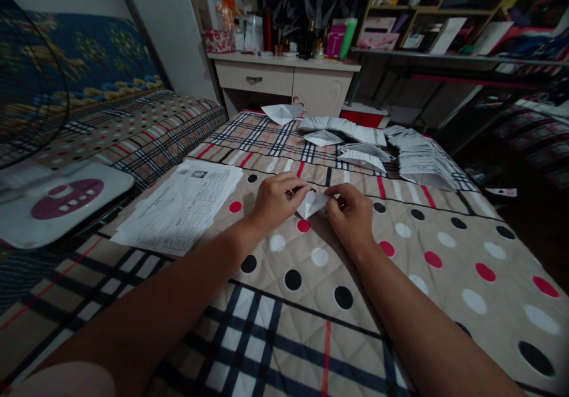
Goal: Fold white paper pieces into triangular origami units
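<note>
Between my two hands is a small folded piece of white paper (310, 205), held just above the dotted bedspread. My left hand (279, 200) pinches its left edge between thumb and fingers. On the other side, my right hand (351, 212) grips the right corner with closed fingers. Beyond them lie several folded paper pieces, among them a boat-like one (323, 138) and a short stack (363, 156). To the left rests a pile of printed sheets (180, 206); the top sheet carries text and a table.
Long rows of folded paper (424, 157) line the far right of the bed. Another folded paper boat (281, 113) sits at its far edge. A white and purple plastic lid (66, 198) stands at left, near a fan guard (33, 77). Behind is a white dresser (284, 77).
</note>
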`<control>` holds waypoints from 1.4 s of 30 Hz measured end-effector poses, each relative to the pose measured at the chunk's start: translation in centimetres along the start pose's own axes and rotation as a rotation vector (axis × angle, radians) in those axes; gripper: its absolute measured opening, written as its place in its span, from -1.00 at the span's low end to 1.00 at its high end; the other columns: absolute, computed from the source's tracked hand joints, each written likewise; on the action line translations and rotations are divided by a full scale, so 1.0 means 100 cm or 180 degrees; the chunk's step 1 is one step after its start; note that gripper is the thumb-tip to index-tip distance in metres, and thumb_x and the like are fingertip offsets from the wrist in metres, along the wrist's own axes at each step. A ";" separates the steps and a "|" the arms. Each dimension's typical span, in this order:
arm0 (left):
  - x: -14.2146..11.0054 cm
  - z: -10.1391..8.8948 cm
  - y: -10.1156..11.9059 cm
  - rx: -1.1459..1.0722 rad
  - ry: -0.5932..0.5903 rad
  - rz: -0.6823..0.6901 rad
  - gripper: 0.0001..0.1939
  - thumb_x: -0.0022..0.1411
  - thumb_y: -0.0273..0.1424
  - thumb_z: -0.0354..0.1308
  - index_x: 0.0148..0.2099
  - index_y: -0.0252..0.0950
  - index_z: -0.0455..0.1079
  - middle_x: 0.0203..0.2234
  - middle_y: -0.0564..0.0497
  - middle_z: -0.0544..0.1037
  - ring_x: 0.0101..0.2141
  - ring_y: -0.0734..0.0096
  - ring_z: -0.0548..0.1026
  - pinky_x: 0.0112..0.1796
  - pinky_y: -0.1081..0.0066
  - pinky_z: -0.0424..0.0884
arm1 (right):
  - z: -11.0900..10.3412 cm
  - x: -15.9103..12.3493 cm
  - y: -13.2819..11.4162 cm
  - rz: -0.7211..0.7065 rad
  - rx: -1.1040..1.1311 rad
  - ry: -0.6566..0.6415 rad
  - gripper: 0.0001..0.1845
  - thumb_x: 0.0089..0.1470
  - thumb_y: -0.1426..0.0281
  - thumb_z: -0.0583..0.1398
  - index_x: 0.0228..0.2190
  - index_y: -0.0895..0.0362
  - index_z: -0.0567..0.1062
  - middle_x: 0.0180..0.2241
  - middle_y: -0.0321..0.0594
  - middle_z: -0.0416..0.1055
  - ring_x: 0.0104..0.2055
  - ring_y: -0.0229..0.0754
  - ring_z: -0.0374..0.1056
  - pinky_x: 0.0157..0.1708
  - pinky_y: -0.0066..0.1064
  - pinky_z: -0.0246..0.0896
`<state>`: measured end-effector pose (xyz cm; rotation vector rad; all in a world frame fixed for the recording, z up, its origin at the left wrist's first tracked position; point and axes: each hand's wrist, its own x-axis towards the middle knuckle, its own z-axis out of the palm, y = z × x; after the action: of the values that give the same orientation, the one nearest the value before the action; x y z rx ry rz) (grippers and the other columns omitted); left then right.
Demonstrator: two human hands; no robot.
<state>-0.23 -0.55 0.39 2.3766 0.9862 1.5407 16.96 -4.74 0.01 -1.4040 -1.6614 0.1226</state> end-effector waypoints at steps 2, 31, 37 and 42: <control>0.001 0.000 -0.002 -0.0092 -0.0002 -0.0082 -0.87 0.25 -0.43 0.16 -0.33 -0.31 0.51 -0.45 0.00 0.56 -0.41 0.47 0.50 -0.35 0.47 0.40 | 0.000 0.000 0.000 -0.0074 0.0025 -0.0140 -0.76 -0.04 0.52 0.08 -0.38 0.10 0.53 -0.33 -0.22 0.46 -0.42 -0.20 0.33 -0.41 -0.37 0.18; -0.008 -0.003 -0.022 0.0607 -0.0992 -0.0107 -0.76 -0.03 -0.38 0.40 -0.52 -0.30 0.38 -0.33 -0.01 0.62 -0.28 0.28 0.55 -0.27 0.35 0.42 | 0.002 0.000 0.023 0.0527 0.0648 -0.0802 -0.84 -0.07 0.32 0.29 -0.45 0.12 0.42 -0.26 -0.20 0.55 -0.30 -0.16 0.44 -0.28 -0.34 0.27; -0.006 -0.003 -0.014 0.0380 -0.0850 0.0069 -0.84 -0.02 -0.56 0.33 -0.45 -0.28 0.40 -0.42 0.03 0.60 -0.31 0.32 0.55 -0.26 0.38 0.42 | 0.005 -0.001 0.016 0.0544 0.1011 -0.0855 -0.43 -0.16 0.36 0.38 -0.06 0.09 0.41 -0.24 -0.22 0.56 -0.22 -0.12 0.47 -0.21 -0.31 0.30; -0.006 -0.001 -0.005 0.0114 -0.0793 -0.0420 -0.73 -0.02 -0.48 0.39 -0.22 -0.23 0.47 -0.44 0.09 0.60 -0.40 0.42 0.55 -0.35 0.46 0.41 | 0.006 -0.002 0.019 0.0568 0.0745 -0.1011 -0.83 -0.07 0.32 0.32 -0.38 0.13 0.59 -0.43 -0.26 0.56 -0.40 -0.17 0.42 -0.38 -0.38 0.24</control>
<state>-0.74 -0.56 -0.24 2.3983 1.0946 1.1575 17.90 -3.93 -1.57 -1.4015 -1.7061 0.6508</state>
